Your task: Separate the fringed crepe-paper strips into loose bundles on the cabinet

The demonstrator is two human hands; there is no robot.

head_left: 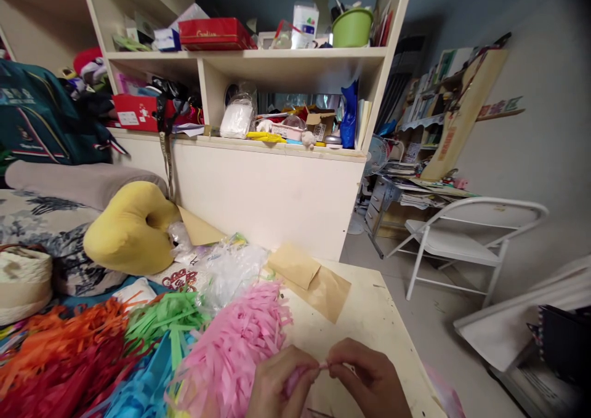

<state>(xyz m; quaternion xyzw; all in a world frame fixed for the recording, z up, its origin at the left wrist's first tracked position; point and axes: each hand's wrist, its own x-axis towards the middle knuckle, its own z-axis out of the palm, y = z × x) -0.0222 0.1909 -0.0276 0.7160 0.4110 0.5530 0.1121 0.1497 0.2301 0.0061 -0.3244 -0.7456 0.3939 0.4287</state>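
Note:
Low in the view, above the cream table (364, 301), my left hand (284, 381) and my right hand (364, 375) meet fingertip to fingertip. Both are closed in a pinch on a short, thin twist of pink paper (324, 365) that spans the small gap between them. More pink shows inside the curl of my left hand. Just left of it lies a heap of pink paper strips (235, 344). Further left are blue strips (143, 381), green strips (166, 316), orange strips (64, 338) and red strips (74, 381).
Brown paper sheets (309, 279) and clear plastic bags (231, 270) lie behind the strips. A yellow neck pillow (132, 230) rests at the left. Cluttered shelves (258, 187) stand behind. On the floor to the right is a white folding chair (466, 245).

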